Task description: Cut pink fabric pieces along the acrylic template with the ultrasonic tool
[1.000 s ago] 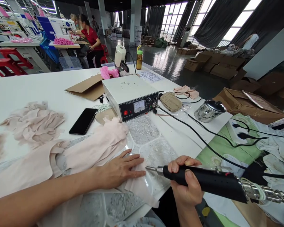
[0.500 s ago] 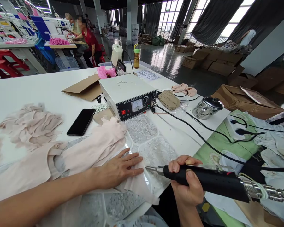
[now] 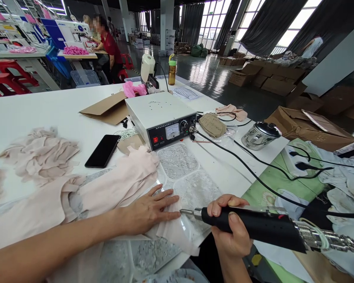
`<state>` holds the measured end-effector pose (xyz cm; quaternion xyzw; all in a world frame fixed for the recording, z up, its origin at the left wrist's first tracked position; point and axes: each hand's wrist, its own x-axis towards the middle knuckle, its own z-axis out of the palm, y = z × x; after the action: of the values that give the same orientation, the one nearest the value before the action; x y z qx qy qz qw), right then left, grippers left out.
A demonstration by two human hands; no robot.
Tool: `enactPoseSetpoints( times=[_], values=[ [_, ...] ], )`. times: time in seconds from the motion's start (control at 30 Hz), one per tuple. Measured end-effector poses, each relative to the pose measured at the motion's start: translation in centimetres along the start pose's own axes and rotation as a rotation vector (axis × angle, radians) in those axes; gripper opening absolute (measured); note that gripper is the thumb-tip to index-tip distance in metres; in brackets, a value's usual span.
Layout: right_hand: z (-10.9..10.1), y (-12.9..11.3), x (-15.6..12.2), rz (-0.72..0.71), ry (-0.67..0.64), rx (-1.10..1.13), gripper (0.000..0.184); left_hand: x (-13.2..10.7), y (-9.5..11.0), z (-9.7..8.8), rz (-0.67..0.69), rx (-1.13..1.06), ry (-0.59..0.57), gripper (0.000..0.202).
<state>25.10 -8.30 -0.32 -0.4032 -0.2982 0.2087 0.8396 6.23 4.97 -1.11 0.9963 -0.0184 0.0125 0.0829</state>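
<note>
My left hand [image 3: 149, 211] lies flat, fingers spread, on a piece of pale pink fabric [image 3: 118, 184] that rests on a scratched clear work plate [image 3: 194, 188]. My right hand [image 3: 231, 232] is wrapped round the black handle of an ultrasonic cutting tool [image 3: 253, 226]. Its metal tip [image 3: 186, 212] sits just right of my left fingertips, at the edge of a thin pink strip [image 3: 177, 232]. A black cable [image 3: 247, 173] runs from the tool to the white control box [image 3: 161, 118].
A black phone [image 3: 102, 150] lies left of the control box. Heaps of pink fabric scraps [image 3: 41, 153] sit at the left. Cardboard [image 3: 106, 108], a bottle [image 3: 172, 70] and a steel pot [image 3: 259, 135] stand farther off. A person in red [image 3: 110, 45] sits at a sewing station behind.
The tool tip has edged slightly left, closer to my left fingertips. My left hand stays flat on the fabric.
</note>
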Motion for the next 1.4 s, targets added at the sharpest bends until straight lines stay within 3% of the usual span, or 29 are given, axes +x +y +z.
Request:
enactPoseSetpoints(
  times=[0.27,0.63,0.87,1.03,1.4],
  values=[
    [-0.1,0.1,-0.1,-0.003,-0.060,0.000,0.007,0.0,0.0,-0.1,-0.001,-0.007,-0.019,0.050],
    [-1.9,-0.4,-0.7,0.053,0.099,0.158,0.009,0.6,-1.0,-1.3,-0.020,-0.014,-0.075,0.049],
    [-1.8,0.3,-0.8,0.074,0.105,0.209,0.011,0.0,1.3,-1.8,-0.014,-0.077,0.077,0.045],
    [-2.1,0.1,-1.1,0.113,0.083,0.226,0.011,0.0,2.6,-1.0,-0.021,-0.101,0.076,0.042],
    [-2.4,-0.6,-1.5,0.159,0.046,0.227,0.009,0.3,3.0,-0.7,-0.024,-0.055,0.110,0.036]
  ],
)
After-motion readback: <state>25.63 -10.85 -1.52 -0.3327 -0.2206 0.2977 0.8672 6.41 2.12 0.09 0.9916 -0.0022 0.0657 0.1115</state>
